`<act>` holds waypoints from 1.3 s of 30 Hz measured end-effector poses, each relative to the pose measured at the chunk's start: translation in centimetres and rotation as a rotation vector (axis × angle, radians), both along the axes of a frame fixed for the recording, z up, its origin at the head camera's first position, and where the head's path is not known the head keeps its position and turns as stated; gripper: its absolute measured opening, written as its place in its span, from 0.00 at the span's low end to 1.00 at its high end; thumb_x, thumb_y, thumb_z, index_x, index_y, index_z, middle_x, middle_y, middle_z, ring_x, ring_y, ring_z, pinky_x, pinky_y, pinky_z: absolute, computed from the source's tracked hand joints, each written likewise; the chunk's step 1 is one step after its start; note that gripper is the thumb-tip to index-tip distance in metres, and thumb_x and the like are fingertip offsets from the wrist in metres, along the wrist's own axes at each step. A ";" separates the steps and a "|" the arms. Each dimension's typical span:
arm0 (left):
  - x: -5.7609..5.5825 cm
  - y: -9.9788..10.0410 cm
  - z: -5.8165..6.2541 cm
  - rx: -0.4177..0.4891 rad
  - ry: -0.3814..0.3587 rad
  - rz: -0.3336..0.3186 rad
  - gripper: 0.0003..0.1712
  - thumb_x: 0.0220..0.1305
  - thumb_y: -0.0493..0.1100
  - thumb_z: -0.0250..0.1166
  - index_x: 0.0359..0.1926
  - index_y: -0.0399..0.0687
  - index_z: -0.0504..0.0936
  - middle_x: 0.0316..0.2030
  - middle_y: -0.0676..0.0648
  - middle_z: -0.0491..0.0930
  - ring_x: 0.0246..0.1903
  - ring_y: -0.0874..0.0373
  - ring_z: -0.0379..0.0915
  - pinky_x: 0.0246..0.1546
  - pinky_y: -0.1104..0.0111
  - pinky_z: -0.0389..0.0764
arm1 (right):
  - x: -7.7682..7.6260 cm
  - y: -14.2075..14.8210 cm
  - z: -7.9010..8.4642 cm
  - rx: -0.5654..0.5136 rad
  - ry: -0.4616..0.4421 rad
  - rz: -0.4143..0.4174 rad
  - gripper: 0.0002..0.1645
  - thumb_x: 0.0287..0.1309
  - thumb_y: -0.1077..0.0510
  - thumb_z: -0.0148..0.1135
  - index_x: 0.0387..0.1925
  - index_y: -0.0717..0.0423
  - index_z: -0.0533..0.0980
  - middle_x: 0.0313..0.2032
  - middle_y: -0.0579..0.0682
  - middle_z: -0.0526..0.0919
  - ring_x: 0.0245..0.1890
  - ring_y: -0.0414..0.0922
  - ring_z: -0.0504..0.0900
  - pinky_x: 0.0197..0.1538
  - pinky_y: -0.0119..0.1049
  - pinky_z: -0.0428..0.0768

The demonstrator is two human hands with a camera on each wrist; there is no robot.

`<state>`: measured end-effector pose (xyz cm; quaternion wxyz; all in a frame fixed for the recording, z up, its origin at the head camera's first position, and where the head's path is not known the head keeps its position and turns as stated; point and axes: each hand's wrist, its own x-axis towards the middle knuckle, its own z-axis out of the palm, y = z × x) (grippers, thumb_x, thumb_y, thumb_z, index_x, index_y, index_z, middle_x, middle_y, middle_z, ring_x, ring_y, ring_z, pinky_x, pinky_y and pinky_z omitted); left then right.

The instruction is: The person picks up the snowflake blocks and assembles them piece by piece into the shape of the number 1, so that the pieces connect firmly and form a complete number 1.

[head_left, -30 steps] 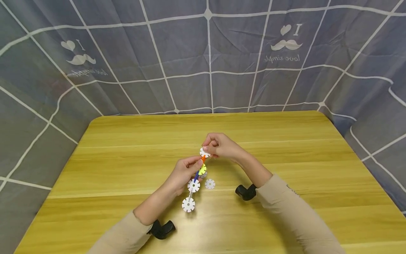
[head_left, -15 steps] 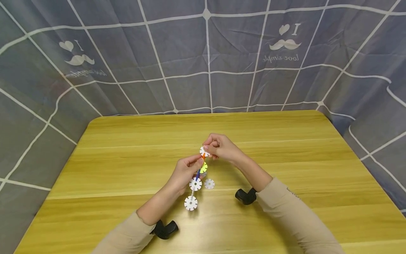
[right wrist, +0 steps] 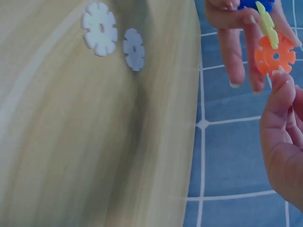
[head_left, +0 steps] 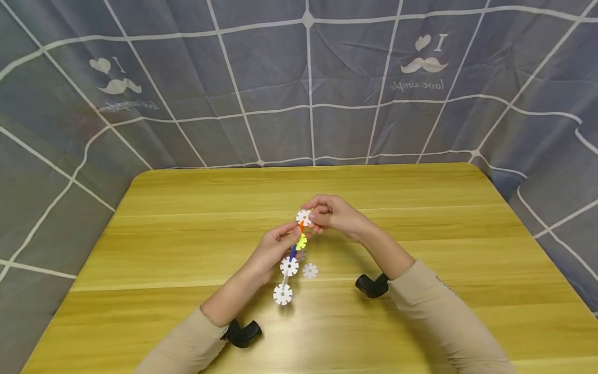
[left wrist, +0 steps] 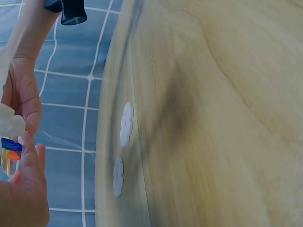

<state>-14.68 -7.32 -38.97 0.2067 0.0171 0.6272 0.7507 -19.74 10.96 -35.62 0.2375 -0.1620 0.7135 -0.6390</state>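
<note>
A chain of notched plastic discs hangs between both hands above the table. My left hand point(head_left: 280, 244) pinches it near the orange disc point(right wrist: 265, 56), with its other fingers extended behind. At the top end, thumb and fingers of my right hand point(head_left: 334, 214) pinch a white disc point(head_left: 303, 217), which meets the orange one edge-on. Below come a yellow disc point(head_left: 301, 241), a blue disc point(head_left: 293, 253), a white disc point(head_left: 289, 266), a whitish one seen edge-on point(head_left: 285, 279) and a white disc point(head_left: 282, 294) at the lower end.
Two loose white discs lie on the wooden table point(head_left: 187, 249): one in plain sight point(head_left: 310, 270), the other point(right wrist: 101, 29) partly behind the chain in the head view. Black curved pieces point(head_left: 244, 333) sit at both wrists. A grey curtain with white lines point(head_left: 280, 135) surrounds the table.
The chain's lower end has risen slightly, away from the body. The right hand has shifted a little right, and the top white disc now shows more of its face.
</note>
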 end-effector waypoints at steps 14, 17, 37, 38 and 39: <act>-0.2 0.2 0.4 0.036 -0.067 0.083 0.21 0.66 0.38 0.56 0.58 0.31 0.70 0.35 0.52 0.81 0.18 0.69 0.66 0.24 0.80 0.71 | 0.3 -0.4 -1.0 -0.026 -0.047 -0.059 0.22 0.59 0.72 0.54 0.55 0.76 0.66 0.21 0.47 0.79 0.20 0.37 0.76 0.26 0.25 0.75; -0.3 0.3 0.3 0.038 -0.094 0.110 0.21 0.66 0.39 0.55 0.56 0.31 0.70 0.33 0.55 0.79 0.16 0.70 0.60 0.20 0.80 0.64 | 0.4 -0.5 -1.1 -0.020 -0.061 -0.073 0.21 0.59 0.72 0.54 0.54 0.75 0.67 0.20 0.46 0.78 0.19 0.37 0.75 0.25 0.25 0.75; -0.8 0.3 0.0 0.017 -0.116 0.122 0.16 0.70 0.40 0.52 0.53 0.34 0.72 0.30 0.49 0.83 0.24 0.67 0.79 0.12 0.84 0.62 | 0.3 -0.8 -1.8 0.003 -0.073 -0.097 0.21 0.58 0.72 0.55 0.54 0.73 0.69 0.19 0.45 0.78 0.18 0.36 0.75 0.25 0.26 0.76; -0.8 0.3 0.0 0.023 -0.115 0.122 0.16 0.70 0.39 0.52 0.53 0.33 0.72 0.31 0.48 0.83 0.25 0.66 0.80 0.13 0.84 0.65 | 0.3 -0.8 -1.8 0.005 -0.074 -0.099 0.21 0.58 0.71 0.56 0.54 0.72 0.70 0.19 0.46 0.79 0.18 0.36 0.75 0.25 0.26 0.76; -0.8 0.3 -0.1 0.020 -0.117 0.125 0.16 0.70 0.39 0.52 0.53 0.34 0.72 0.31 0.48 0.83 0.25 0.65 0.80 0.13 0.84 0.65 | 0.3 -0.9 -1.8 0.007 -0.076 -0.101 0.21 0.58 0.71 0.56 0.54 0.72 0.70 0.19 0.46 0.79 0.18 0.36 0.75 0.25 0.26 0.76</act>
